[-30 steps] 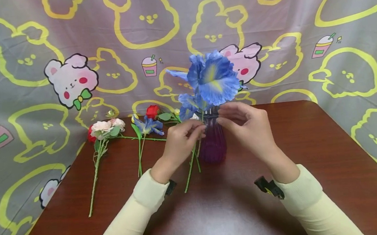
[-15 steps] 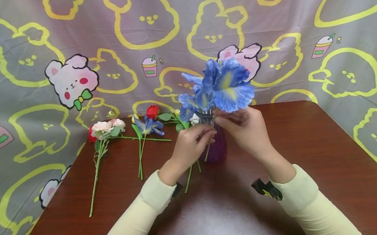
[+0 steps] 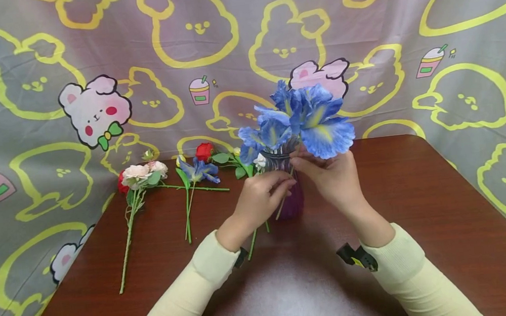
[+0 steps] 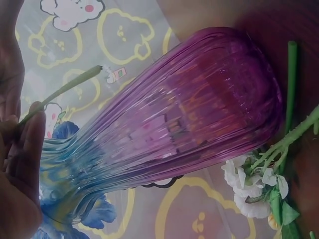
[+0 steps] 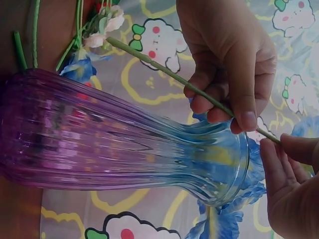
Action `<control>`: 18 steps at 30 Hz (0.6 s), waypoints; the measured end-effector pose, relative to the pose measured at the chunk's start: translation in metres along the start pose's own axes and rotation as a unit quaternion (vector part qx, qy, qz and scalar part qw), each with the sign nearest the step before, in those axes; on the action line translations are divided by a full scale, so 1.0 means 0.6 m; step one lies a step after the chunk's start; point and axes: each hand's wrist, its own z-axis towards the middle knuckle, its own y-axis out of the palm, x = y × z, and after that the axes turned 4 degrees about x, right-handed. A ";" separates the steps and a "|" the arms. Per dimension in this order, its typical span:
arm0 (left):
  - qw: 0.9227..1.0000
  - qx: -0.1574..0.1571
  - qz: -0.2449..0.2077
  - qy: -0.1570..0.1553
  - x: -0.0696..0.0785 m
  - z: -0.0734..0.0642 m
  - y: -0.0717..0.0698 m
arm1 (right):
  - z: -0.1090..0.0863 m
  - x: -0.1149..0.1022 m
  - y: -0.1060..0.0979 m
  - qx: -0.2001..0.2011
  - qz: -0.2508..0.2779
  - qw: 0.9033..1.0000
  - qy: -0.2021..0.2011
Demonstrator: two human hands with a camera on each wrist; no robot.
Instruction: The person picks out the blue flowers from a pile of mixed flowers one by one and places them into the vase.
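My left hand [image 3: 261, 198] pinches the green stem [image 5: 169, 72] of a blue artificial iris [image 3: 325, 130] between thumb and fingers. Higher up, just under the blooms, my right hand [image 3: 335, 180] also pinches that stem. Several blue blooms with yellow centres cluster above; whether all share this stem I cannot tell. Right behind the hands stands a ribbed glass vase [image 3: 291, 202], purple below and bluish at its mouth. The stem slants in front of the vase, its cut end outside, as the right wrist view shows. My hands hide part of the vase.
Left on the brown table [image 3: 422, 202] lie a pale pink flower spray [image 3: 138, 176], a red rose [image 3: 204, 152], and a smaller blue iris [image 3: 199, 171]. White flowers [image 4: 244, 189] and green stems lie close beside the vase. A patterned curtain [image 3: 223, 38] hangs behind.
The iris blooms have moved right and lower. My left hand has shifted right along with the stem, and my right hand, earlier with parted fingers, now pinches it.
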 end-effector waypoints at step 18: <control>1.000 -0.002 -0.006 0.004 -0.004 -0.002 0.001 | 0.000 0.003 -0.002 0.004 -0.022 1.000 0.007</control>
